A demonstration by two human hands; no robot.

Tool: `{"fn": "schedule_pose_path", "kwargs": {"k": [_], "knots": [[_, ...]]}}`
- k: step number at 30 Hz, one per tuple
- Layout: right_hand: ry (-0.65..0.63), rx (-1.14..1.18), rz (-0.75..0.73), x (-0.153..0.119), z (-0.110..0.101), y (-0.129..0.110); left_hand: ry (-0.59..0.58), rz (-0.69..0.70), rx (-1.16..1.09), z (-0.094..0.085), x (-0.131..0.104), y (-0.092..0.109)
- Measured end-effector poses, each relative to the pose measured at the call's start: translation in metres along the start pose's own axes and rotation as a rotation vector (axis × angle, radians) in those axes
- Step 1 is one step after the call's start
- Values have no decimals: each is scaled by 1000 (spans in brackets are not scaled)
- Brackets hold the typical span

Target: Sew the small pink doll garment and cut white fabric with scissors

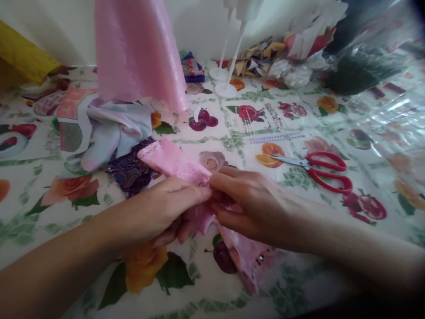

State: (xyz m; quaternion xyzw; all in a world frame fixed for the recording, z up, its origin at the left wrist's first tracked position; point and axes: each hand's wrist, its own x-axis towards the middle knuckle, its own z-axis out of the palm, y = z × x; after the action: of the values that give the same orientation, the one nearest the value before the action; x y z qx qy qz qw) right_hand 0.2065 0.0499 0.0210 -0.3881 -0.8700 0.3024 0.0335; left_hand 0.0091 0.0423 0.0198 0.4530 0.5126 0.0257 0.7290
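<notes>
A small pink garment (179, 161), doll-sized by its look, is stretched between my hands just above the table. Shiny beads dot its upper left end and its lower right hem. My left hand (169, 204) pinches the middle of the cloth between thumb and fingers. Close against it, my right hand (244, 199) is closed on the same spot, its fingertips pressed together. Whether a needle or bead sits between those fingertips is hidden. A dark paisley cloth scrap (134, 166) lies behind the garment, left of centre.
Red-handled scissors (327, 170) rest to the right, blades pointing left. Strands of beads (274, 115) lie behind them. A pink cloth (139, 53) hangs at the back, near white stands (227, 91). Pale folded fabric (122, 124) is at left, clear plastic (398, 119) at right.
</notes>
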Motion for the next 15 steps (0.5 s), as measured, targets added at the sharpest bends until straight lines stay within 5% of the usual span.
{"fn": "schedule_pose_path", "kwargs": {"k": [15], "knots": [[-11,1,-5,2,-4,-2,19,12,1,2,-2,2]]}}
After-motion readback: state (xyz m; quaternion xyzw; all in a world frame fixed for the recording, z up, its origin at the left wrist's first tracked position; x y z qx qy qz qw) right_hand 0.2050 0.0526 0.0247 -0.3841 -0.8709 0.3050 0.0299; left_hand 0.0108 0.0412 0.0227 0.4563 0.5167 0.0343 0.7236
